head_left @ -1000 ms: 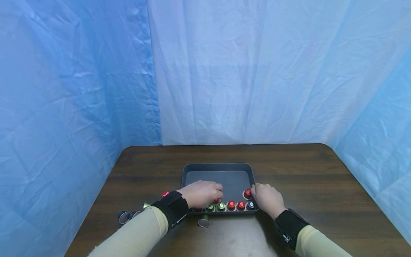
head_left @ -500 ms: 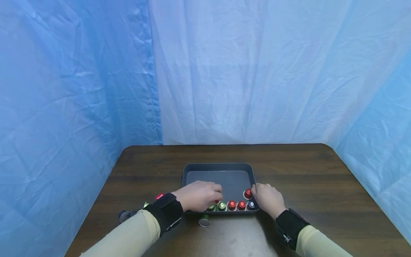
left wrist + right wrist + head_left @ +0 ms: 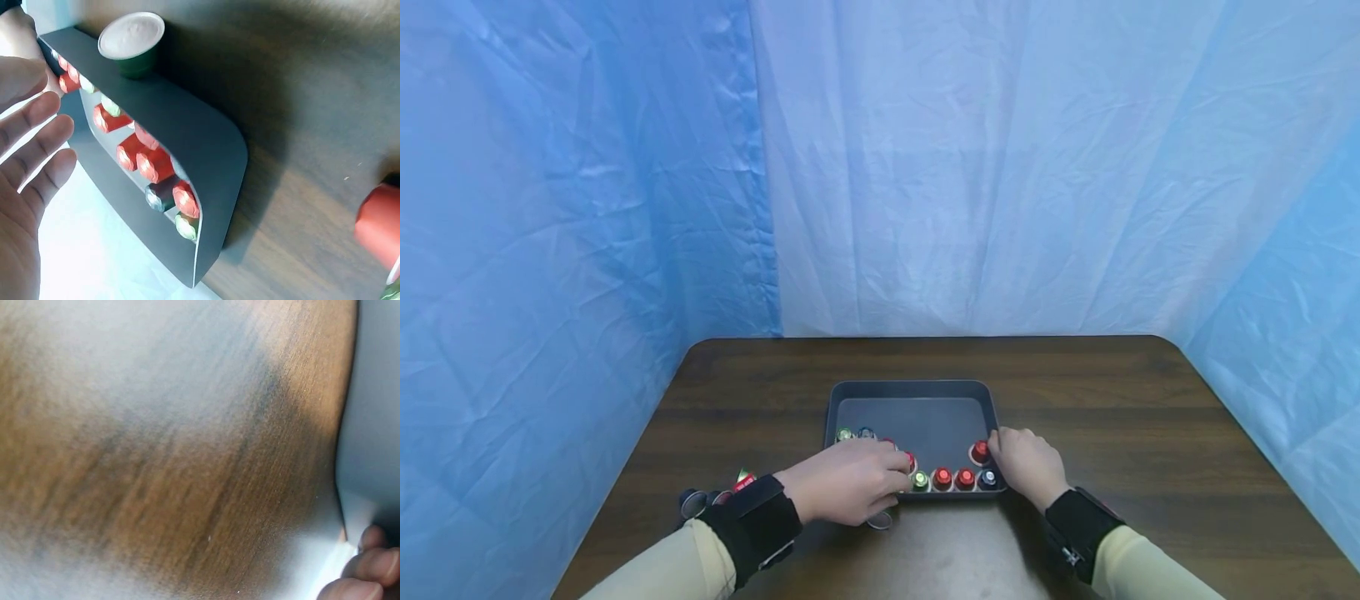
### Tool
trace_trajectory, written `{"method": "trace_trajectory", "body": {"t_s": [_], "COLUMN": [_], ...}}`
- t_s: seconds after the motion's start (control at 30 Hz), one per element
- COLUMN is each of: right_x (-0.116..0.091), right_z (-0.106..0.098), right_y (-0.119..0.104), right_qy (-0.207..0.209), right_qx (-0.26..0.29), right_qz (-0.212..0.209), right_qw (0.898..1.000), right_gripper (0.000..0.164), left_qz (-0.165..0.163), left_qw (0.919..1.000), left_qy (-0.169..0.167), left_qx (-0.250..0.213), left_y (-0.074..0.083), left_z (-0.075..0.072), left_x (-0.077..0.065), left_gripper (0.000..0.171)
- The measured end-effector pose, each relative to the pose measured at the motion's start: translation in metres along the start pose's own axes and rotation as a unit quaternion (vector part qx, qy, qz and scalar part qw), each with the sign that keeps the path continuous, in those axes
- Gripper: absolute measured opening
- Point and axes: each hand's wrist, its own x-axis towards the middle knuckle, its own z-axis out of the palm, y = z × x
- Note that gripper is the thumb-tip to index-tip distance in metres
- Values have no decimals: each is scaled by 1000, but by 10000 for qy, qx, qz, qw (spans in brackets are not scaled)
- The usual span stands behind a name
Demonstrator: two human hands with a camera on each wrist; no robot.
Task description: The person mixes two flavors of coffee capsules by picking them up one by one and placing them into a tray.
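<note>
A dark grey baking tray (image 3: 917, 417) lies on the wooden table with red, green and dark coffee capsules standing in it. Over its front left part is my left hand (image 3: 846, 479), fingers loosely extended and holding nothing, as the left wrist view also shows. That hand hides some capsules. My right hand (image 3: 1026, 462) grips the tray's right rim beside a red capsule (image 3: 980, 452); the right wrist view shows its fingers curled at the tray wall. Against the tray's front side lies a green capsule (image 3: 134, 59), its pale lid facing out.
Left of the tray, partly behind the left forearm, lie more loose capsules: a dark one (image 3: 692, 503), a red one (image 3: 743, 482) and some green. The wooden table (image 3: 1112, 400) extends on both sides of the tray. Blue sheets (image 3: 970, 167) hang behind it.
My left hand has come away from a red capsule in the tray and moved left and toward the front, uncovering capsules in the tray's left part. The right hand stays at the rim.
</note>
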Motion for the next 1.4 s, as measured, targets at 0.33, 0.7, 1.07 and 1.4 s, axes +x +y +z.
{"method": "trace_trajectory", "body": {"t_s": [0.33,0.7,1.07,1.4], "right_x": [0,-1,-1,-1], "right_z": [0,-1,0,0], "right_y": [-2,-2,-1,-2], "right_qy": [-44,-99,-42,-60], "right_qx": [-18,-12,34,5], "right_qz": [61,87,80,95], "right_qw": [10000,9999,10000,9999], "right_gripper": [33,32,32,33], "left_qz": [110,222,519,572], "left_qw": [9994,9995,9957,9956], "left_qy": [-74,-99,-264,-739], "left_qx": [-306,222,721,112], "left_y": [12,18,23,23], "left_z": [3,13,19,23], "left_x": [-18,-28,-32,-34], "left_gripper": [25,19,19,24]}}
